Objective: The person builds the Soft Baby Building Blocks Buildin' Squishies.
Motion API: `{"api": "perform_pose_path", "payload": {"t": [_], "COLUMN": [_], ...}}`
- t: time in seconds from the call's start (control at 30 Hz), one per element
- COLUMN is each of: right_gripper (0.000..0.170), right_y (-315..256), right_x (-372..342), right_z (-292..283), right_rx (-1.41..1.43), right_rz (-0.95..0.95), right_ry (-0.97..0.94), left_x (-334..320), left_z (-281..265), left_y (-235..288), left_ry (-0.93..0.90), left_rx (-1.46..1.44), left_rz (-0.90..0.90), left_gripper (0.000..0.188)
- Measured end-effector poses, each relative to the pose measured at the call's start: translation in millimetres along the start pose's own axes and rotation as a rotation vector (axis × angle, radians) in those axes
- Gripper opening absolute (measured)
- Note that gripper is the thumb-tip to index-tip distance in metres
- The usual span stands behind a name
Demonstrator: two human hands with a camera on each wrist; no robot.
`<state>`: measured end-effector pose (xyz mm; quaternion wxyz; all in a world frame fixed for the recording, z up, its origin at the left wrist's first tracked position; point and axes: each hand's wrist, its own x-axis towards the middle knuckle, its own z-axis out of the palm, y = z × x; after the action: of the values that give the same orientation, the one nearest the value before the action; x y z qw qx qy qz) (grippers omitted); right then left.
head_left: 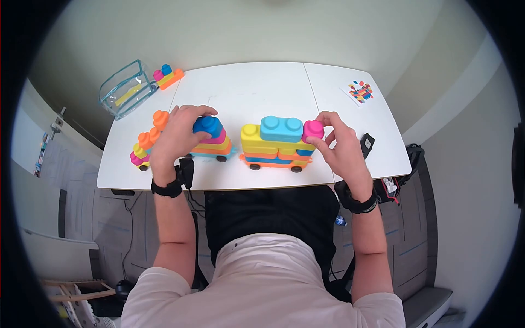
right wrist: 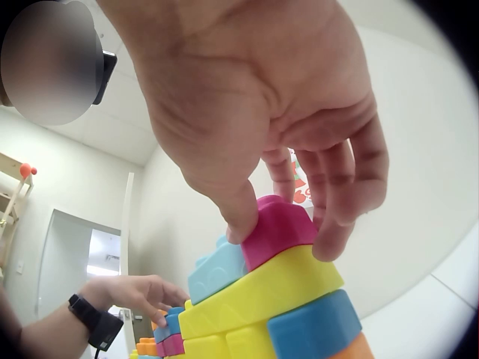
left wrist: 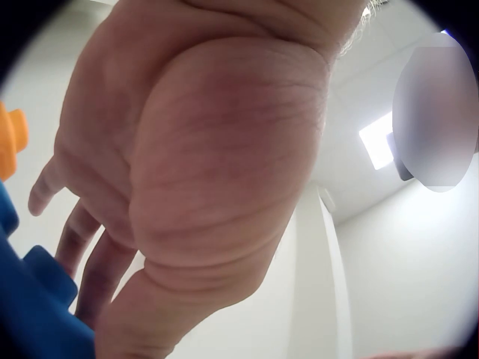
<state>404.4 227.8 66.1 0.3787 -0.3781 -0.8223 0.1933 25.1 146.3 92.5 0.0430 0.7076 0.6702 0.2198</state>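
My right hand (head_left: 345, 147) pinches a small magenta block (head_left: 313, 129) between thumb and fingers. That block sits on the right end of a yellow layer, beside a light blue block (head_left: 281, 129). Below are yellow, orange and blue blocks on an orange wheeled base (head_left: 268, 164). My left hand (head_left: 180, 131) grips a blue block (head_left: 212, 124), thumb at its near side and fingers over the far side. Under the blue block lie magenta, yellow and orange layers on a light blue wheeled base (head_left: 231, 151). In the right wrist view the magenta block (right wrist: 278, 233) rests on the long yellow block (right wrist: 262, 288).
Left of my left hand stands a stepped stack with orange blocks (head_left: 160, 118) on wheels. A clear zip bag (head_left: 128, 90) and an orange-based block piece (head_left: 171, 80) lie at the back left. A picture card (head_left: 360, 92) and a black device (head_left: 367, 144) are on the right.
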Motion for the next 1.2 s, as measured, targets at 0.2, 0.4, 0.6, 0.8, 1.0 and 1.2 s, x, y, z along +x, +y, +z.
{"api": "perform_pose_path", "payload": {"t": [0.2, 0.4, 0.6, 0.8, 1.0, 1.2], "right_gripper": [0.045, 0.046, 0.047, 0.051, 0.063, 0.06], "right_y": [0.2, 0.0, -1.4, -2.1, -2.9, 9.5], "right_x": [-0.9, -0.5, -0.8, -1.3, -3.2, 4.1], "right_z": [1.0, 0.7, 1.3, 3.5, 18.8, 22.2], "right_rx": [0.008, 0.016, 0.035, 0.062, -0.026, -0.253], "right_rz": [0.012, 0.013, 0.014, 0.048, 0.099, 0.17], "right_ry": [-0.01, -0.017, -0.027, -0.03, -0.12, 0.035], "left_x": [0.9, 2.1, 0.4, 3.0, 8.9, 5.0], "left_z": [3.1, 4.3, 2.8, 8.2, 13.8, 9.5], "left_y": [9.4, 3.2, 10.2, 13.1, 7.5, 21.4], "left_ry": [-0.006, -0.044, -0.096, -0.085, -0.127, 0.135], "left_rx": [-0.022, -0.033, -0.049, -0.08, -0.148, -0.198], "left_rz": [-0.015, 0.009, -0.032, -0.016, -0.01, 0.067], "left_gripper": [0.057, 0.058, 0.06, 0.06, 0.057, 0.051]}}
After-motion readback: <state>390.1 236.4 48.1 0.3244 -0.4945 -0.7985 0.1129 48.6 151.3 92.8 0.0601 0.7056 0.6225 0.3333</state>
